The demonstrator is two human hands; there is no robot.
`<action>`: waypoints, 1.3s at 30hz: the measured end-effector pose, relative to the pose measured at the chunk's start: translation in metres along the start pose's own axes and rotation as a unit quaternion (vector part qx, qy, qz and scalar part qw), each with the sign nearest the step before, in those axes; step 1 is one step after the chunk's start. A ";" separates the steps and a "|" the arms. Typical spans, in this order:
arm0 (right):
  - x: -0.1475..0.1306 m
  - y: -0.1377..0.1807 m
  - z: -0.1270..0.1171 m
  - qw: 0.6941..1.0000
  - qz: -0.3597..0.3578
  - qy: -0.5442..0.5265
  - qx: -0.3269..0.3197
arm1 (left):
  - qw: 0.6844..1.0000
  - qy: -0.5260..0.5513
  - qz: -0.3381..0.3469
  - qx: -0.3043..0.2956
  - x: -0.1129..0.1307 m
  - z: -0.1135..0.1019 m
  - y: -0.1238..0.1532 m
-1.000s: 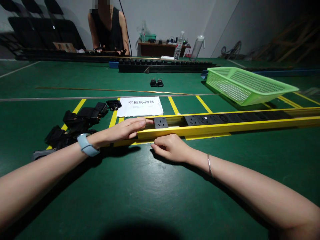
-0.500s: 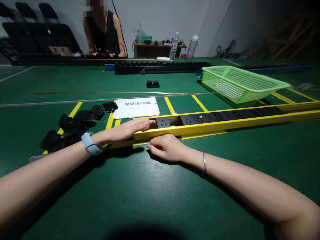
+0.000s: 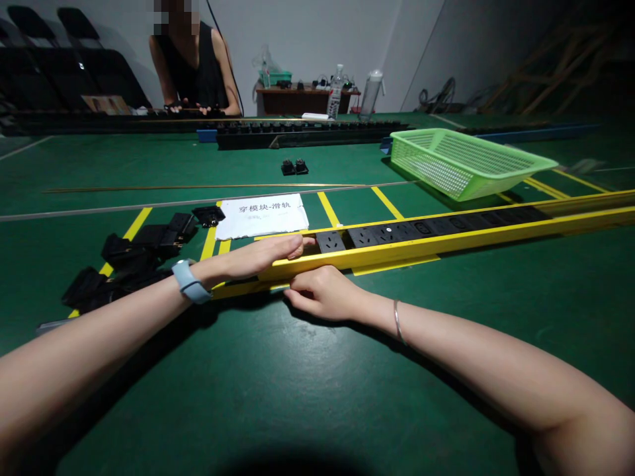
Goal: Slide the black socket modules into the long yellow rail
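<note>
A long yellow rail [image 3: 397,252] lies across the table with a row of black socket modules [image 3: 421,229] inside its channel. At its left end, my left hand [image 3: 270,254] is stretched out flat over the channel, fingertips against the left side of a single black socket module [image 3: 331,242]. A narrow gap separates that module from the row. My right hand [image 3: 325,293] is curled on the table, its knuckles against the near wall of the rail. What its bent fingers hold, if anything, is hidden. Left of the rail lies a pile of loose black modules [image 3: 133,254].
A white paper sign [image 3: 262,216] lies behind the rail's left end. Beyond the rail stand a green mesh basket [image 3: 466,175] and two small black parts [image 3: 294,166]. A thin rod [image 3: 198,188] lies farther back. A co-worker [image 3: 196,66] is across the table.
My left hand and the single socket module have slid right along the rail, narrowing the gap to the row. My right hand keeps its place against the rail. The view has shifted slightly.
</note>
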State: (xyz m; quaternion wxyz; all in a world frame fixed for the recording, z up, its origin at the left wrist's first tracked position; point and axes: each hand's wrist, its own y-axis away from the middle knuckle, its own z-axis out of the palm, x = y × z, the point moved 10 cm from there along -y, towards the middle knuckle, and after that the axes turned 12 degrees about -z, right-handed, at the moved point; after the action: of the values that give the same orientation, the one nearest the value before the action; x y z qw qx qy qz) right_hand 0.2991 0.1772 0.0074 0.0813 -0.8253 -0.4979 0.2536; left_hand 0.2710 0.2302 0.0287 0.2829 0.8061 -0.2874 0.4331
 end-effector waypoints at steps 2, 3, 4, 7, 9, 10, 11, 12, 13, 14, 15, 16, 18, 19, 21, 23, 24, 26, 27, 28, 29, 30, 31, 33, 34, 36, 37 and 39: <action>0.001 0.000 0.001 1.000 0.002 -0.002 -0.002 | 1.000 -0.007 0.005 -0.001 0.003 0.001 -0.004; 0.001 0.000 0.001 1.000 0.004 -0.003 -0.003 | 1.000 -0.008 0.007 -0.003 0.005 0.002 -0.005; 0.001 0.000 0.001 1.000 0.006 -0.002 -0.004 | 1.000 -0.010 0.009 -0.008 0.006 0.003 -0.006; 0.001 0.000 0.000 1.000 0.006 -0.001 -0.005 | 0.999 -0.022 0.011 -0.023 0.009 0.006 -0.009; 0.000 0.000 -0.001 1.000 0.002 0.000 -0.004 | 0.999 -0.038 0.010 -0.025 0.011 0.006 -0.010; -0.001 0.000 -0.001 1.000 0.000 0.000 -0.003 | 0.998 -0.048 0.010 -0.026 0.012 0.006 -0.011; -0.001 0.000 -0.002 1.000 -0.002 0.000 -0.002 | 0.998 -0.058 0.012 -0.029 0.013 0.007 -0.012; -0.001 0.000 -0.002 1.000 -0.004 0.000 -0.002 | 0.997 -0.067 0.016 -0.034 0.014 0.008 -0.012; -0.001 0.000 -0.002 1.000 -0.007 0.000 -0.001 | 0.996 -0.075 0.021 -0.038 0.015 0.009 -0.012; -0.001 0.000 -0.001 1.000 -0.009 0.000 0.000 | 0.996 -0.081 0.025 -0.041 0.015 0.009 -0.013; -0.001 0.000 -0.001 1.000 -0.011 0.000 0.001 | 0.995 -0.084 0.029 -0.041 0.016 0.009 -0.013; -0.001 0.000 -0.001 1.000 -0.013 -0.001 0.002 | 0.995 -0.085 0.032 -0.040 0.016 0.009 -0.014; -0.001 0.000 -0.001 1.000 -0.015 -0.004 0.006 | 0.995 -0.085 0.037 -0.036 0.017 0.009 -0.014; 0.000 0.001 -0.001 1.000 -0.015 -0.005 0.008 | 0.995 -0.085 0.038 -0.037 0.018 0.009 -0.013; 0.001 0.001 0.000 1.000 -0.015 -0.008 0.011 | 0.994 -0.091 0.034 -0.039 0.018 0.011 -0.009; 0.001 0.001 0.000 1.000 -0.015 -0.012 0.011 | 0.994 -0.105 0.018 -0.035 0.016 0.011 -0.001; 0.000 0.001 0.001 1.000 -0.014 -0.015 0.010 | 0.993 -0.114 0.010 -0.026 0.014 0.009 0.005; 0.000 0.000 0.000 1.000 -0.007 -0.022 0.011 | 0.991 -0.135 0.000 0.018 0.011 -0.002 0.020; 0.001 -0.001 0.000 1.000 -0.002 -0.024 0.009 | 0.987 -0.149 -0.003 0.054 0.009 -0.011 0.028; 0.001 -0.001 0.000 1.000 0.003 -0.027 0.004 | 0.981 -0.163 -0.006 0.106 0.006 -0.023 0.035; 0.001 -0.001 0.001 1.000 0.008 -0.028 -0.002 | 0.969 -0.179 -0.013 0.170 0.001 -0.039 0.043; 0.001 -0.002 0.002 0.999 0.011 -0.030 -0.010 | 0.949 -0.201 -0.025 0.240 -0.005 -0.056 0.052; 0.000 -0.002 0.003 0.999 0.012 -0.031 -0.017 | 0.921 -0.228 -0.036 0.314 -0.010 -0.073 0.060; 0.000 -0.002 0.004 0.999 0.016 -0.031 -0.023 | 0.856 -0.313 -0.041 0.410 -0.019 -0.092 0.070; 0.000 -0.003 0.004 0.999 0.019 -0.031 -0.024 | 0.828 -0.351 -0.046 0.435 -0.025 -0.098 0.071; 0.001 -0.003 0.005 0.999 0.023 -0.029 -0.024 | 0.781 -0.400 -0.081 0.473 -0.040 -0.106 0.072; 0.000 -0.003 0.005 0.999 0.024 -0.029 -0.024 | 0.764 -0.418 -0.100 0.481 -0.047 -0.109 0.071; 0.000 -0.003 0.005 0.999 0.025 -0.027 -0.025 | 0.742 -0.442 -0.130 0.488 -0.061 -0.110 0.069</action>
State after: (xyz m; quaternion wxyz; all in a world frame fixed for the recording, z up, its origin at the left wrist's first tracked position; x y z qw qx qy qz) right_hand 0.2939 0.1782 0.0040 0.0408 -0.8320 -0.4854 0.2655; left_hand 0.1349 0.2742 0.0415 -0.2543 0.9644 -0.0220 0.0688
